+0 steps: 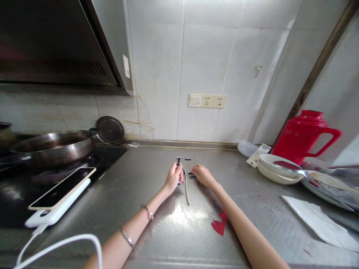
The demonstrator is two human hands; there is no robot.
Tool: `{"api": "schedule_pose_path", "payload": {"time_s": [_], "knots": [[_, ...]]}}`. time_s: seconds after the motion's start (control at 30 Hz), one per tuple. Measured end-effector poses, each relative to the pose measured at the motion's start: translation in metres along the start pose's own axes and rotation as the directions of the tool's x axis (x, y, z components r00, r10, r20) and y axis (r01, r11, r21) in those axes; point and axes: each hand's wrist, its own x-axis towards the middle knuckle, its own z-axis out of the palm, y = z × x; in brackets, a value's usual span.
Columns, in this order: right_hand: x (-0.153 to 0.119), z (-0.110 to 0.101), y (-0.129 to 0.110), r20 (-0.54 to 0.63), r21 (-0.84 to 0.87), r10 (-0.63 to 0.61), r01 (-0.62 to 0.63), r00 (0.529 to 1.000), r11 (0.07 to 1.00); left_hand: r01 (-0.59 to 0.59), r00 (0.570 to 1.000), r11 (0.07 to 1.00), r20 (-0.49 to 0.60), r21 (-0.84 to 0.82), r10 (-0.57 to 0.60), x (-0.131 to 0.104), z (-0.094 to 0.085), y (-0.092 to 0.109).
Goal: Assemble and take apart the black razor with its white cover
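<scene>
My left hand (174, 176) is closed round the dark handle of what looks like a razor (178, 162), held upright with its short T-shaped head at the top. A thin beige cord-like strip (187, 192) lies on the counter just right of that hand. My right hand (202, 175) rests low over the counter, fingers bent down onto small dark pieces (192, 174); their kind is too small to make out, and the fingertips partly cover them. Behind the hands lies another short black bar (187, 159).
A metal counter (134, 224) spans the front, with a red paper scrap (220, 224). Left are a pan (56, 147) on the stove, a phone (63, 188) and a white power bank (60, 209) with cable. Right stand bowls (277, 175), a red thermos (303, 136) and a white paper (319, 220).
</scene>
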Motion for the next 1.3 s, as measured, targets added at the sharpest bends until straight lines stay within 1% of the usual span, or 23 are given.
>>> {"api": "schedule_pose_path", "payload": {"time_s": [0.1,0.23,0.37,0.47,0.53,0.63,0.7,0.77,0.83,0.9,0.97,1.03,1.1,1.2,1.3], "knots": [[-0.002,-0.001,-0.002,-0.057,0.02,0.0,0.002,0.998,1.0,-0.003,1.0,1.0,-0.011,0.009,0.003,0.0,0.0,0.0],[-0.002,-0.008,-0.011,-0.138,0.017,0.069,-0.068,0.988,0.998,-0.008,0.999,0.999,-0.039,0.042,0.01,0.0,0.0,0.002],[0.0,-0.012,-0.027,-0.162,0.159,0.079,-0.053,0.984,0.986,-0.008,0.997,0.997,-0.077,0.075,0.014,-0.001,-0.001,0.005],[0.004,-0.008,-0.035,-0.217,0.3,0.101,-0.032,0.971,0.953,-0.007,0.992,0.995,-0.123,0.095,0.019,-0.001,-0.001,0.005],[0.007,-0.003,-0.037,-0.231,0.391,0.111,-0.012,0.967,0.92,0.002,0.987,0.994,-0.157,0.109,0.015,-0.001,-0.002,0.004],[0.012,0.003,-0.035,-0.203,0.505,0.117,0.002,0.972,0.863,0.018,0.979,0.993,-0.201,0.12,0.006,0.0,-0.002,0.002],[0.014,0.006,-0.032,-0.185,0.589,0.135,0.0,0.973,0.808,0.02,0.974,0.992,-0.228,0.127,0.01,0.0,-0.003,0.001],[0.016,0.005,-0.031,-0.172,0.69,0.161,0.002,0.972,0.724,0.02,0.967,0.99,-0.254,0.141,0.017,0.001,-0.004,0.001],[0.016,0.002,-0.031,-0.153,0.784,0.181,0.008,0.971,0.62,0.014,0.961,0.989,-0.275,0.145,0.026,0.001,-0.004,0.0],[0.014,-0.003,-0.033,-0.127,0.849,0.198,0.003,0.972,0.529,0.005,0.959,0.993,-0.283,0.117,0.029,0.0,-0.004,-0.002],[0.011,-0.01,-0.035,-0.097,0.883,0.223,-0.02,0.97,0.468,-0.008,0.961,0.997,-0.277,0.078,0.03,0.0,-0.003,-0.004],[0.008,-0.017,-0.036,-0.071,0.9,0.242,-0.042,0.968,0.433,-0.014,0.964,0.998,-0.263,0.068,0.031,-0.001,-0.001,-0.006],[0.005,-0.023,-0.036,-0.068,0.906,0.252,-0.046,0.965,0.42,-0.023,0.969,0.994,-0.243,0.107,0.048,-0.003,0.002,-0.007],[0.002,-0.029,-0.034,-0.109,0.905,0.267,-0.015,0.957,0.425,-0.064,0.976,0.978,-0.193,0.199,0.104,-0.007,0.006,-0.007],[0.001,-0.032,-0.033,-0.163,0.902,0.281,0.027,0.946,0.432,-0.105,0.978,0.963,-0.147,0.248,0.145,-0.01,0.008,-0.008]]}}
